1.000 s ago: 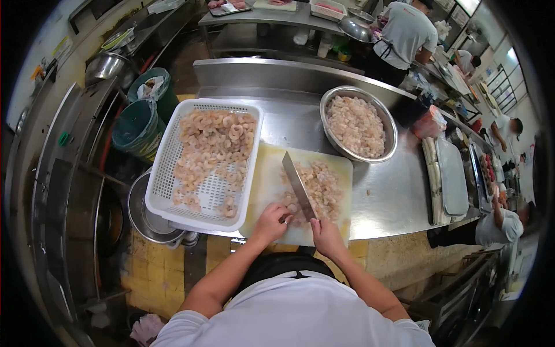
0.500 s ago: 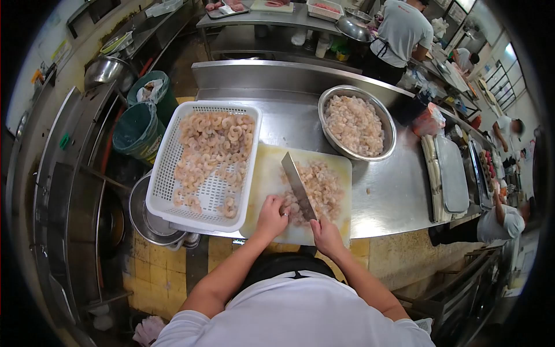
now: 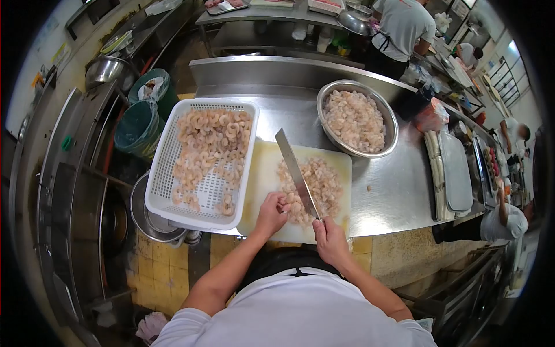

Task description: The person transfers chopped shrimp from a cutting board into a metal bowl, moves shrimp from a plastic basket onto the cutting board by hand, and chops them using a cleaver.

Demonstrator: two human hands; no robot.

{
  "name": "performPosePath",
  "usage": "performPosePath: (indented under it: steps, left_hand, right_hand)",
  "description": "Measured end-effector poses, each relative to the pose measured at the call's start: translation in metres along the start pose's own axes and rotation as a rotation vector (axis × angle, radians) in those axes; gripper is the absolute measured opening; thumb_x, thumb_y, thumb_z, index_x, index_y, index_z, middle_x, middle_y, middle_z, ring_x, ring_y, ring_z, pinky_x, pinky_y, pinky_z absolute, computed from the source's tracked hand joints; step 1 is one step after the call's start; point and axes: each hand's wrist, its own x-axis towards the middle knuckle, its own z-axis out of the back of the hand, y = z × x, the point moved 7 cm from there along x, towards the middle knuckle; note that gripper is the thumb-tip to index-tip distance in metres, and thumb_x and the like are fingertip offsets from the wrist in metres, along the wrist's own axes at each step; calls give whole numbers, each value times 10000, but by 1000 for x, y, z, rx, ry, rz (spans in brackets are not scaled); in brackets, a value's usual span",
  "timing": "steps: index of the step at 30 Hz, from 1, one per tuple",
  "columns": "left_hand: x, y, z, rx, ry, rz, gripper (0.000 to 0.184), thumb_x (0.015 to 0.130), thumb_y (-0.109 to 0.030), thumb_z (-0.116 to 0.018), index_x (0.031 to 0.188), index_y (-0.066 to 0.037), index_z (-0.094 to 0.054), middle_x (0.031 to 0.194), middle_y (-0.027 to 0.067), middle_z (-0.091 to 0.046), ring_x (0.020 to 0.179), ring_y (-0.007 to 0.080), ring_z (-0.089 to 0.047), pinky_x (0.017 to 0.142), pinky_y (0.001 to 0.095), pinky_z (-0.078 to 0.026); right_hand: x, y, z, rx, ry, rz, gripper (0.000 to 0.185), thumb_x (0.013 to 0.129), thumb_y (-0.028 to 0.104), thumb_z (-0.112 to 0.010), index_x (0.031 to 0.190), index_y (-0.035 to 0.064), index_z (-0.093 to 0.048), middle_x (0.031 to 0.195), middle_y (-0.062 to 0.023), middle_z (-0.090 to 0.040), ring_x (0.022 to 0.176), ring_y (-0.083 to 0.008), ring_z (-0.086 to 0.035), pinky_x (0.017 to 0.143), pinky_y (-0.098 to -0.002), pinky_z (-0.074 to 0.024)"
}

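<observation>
My right hand (image 3: 332, 238) is closed round the handle of a broad kitchen knife (image 3: 297, 173). Its blade slants up to the left over a pile of cut shrimp (image 3: 322, 184) on a white cutting board (image 3: 260, 173). At the pile's near left edge is my left hand (image 3: 272, 214), fingers curled in by the shrimp; what they grip, if anything, is hidden. Left of the board, a white perforated basket (image 3: 157, 194) holds whole peeled shrimp (image 3: 217, 136). Beyond the board's far right corner, a steel bowl (image 3: 393, 136) is full of shrimp pieces (image 3: 354, 118).
Green bins (image 3: 136, 130) stand left of the steel table (image 3: 404, 196), and a steel pot (image 3: 153, 222) sits below the basket. Trays (image 3: 454, 173) lie at the table's right end. A co-worker (image 3: 402, 29) stands beyond the raised back edge; others are at far right.
The knife blade has lifted and its tip has moved up and left. My left hand's fingers have drawn in slightly at the pile's edge. The view has shifted a little.
</observation>
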Motion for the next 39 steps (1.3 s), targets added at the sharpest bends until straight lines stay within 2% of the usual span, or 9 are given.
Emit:
performPosePath:
  steps: [4,8,12,21,28,31,33,36,39]
  left_hand:
    - [1,1,1,18,-68,-42,369,848,10,-816,1149,-11,-604,1022,124,-623,828,215,-681,744,321,-588]
    - [4,0,2,15,-63,-19,349,841,17,-816,1111,-8,-596,1039,127,-623,848,213,-697,749,317,-594]
    - [2,2,3,17,-44,-24,314,847,27,-799,1079,-6,-590,1049,132,-624,863,219,-705,755,323,-601]
    - [4,-3,10,7,-17,-92,176,863,66,-659,1018,-7,-617,1047,177,-634,860,340,-678,754,413,-576]
    - [4,4,11,31,-71,-154,140,892,73,-663,998,-17,-641,987,150,-655,803,274,-687,719,370,-569]
    - [5,6,7,-17,-50,-128,141,901,81,-642,1007,-14,-642,988,150,-661,800,262,-690,730,362,-574]
    - [5,11,7,-28,-46,-93,151,902,86,-631,1016,-12,-641,999,148,-665,800,257,-694,736,356,-578]
    - [3,10,10,-39,-50,-48,164,893,84,-640,1026,-13,-643,1005,146,-669,870,246,-705,763,345,-583]
    - [0,-3,22,-101,-156,-109,167,876,48,-665,1027,-23,-651,1068,173,-672,999,340,-690,836,412,-583]
  right_hand:
    - [13,-33,-26,-129,2,7,425,1087,343,-573,949,-55,-628,798,-332,-664,776,-535,-665,687,-586,-498]
    - [26,-63,-42,-190,11,-19,430,1090,342,-562,948,-58,-632,811,-349,-665,793,-547,-667,692,-605,-495]
    - [14,-14,-15,-107,24,-106,432,1092,340,-559,951,-62,-637,832,-357,-669,798,-552,-667,692,-607,-497]
    - [26,-45,-45,-195,-21,-18,423,1084,334,-587,930,-56,-636,828,-352,-662,782,-545,-662,672,-576,-497]
    - [11,-6,-21,-140,-23,-102,444,1083,356,-582,948,-62,-644,825,-345,-667,795,-548,-661,698,-585,-504]
    - [26,-65,-51,-233,-65,46,424,1084,333,-587,939,-63,-635,794,-338,-656,775,-541,-659,678,-575,-492]
    - [28,-49,-41,-195,-37,-30,422,1086,326,-583,933,-65,-627,792,-343,-652,775,-546,-656,681,-579,-492]
    - [14,-17,-23,-112,-12,-88,436,1089,342,-573,943,-65,-629,803,-348,-655,785,-554,-656,694,-592,-495]
    - [7,-4,-22,-95,5,-87,443,1088,352,-571,961,-68,-634,812,-351,-659,789,-556,-658,697,-595,-498]
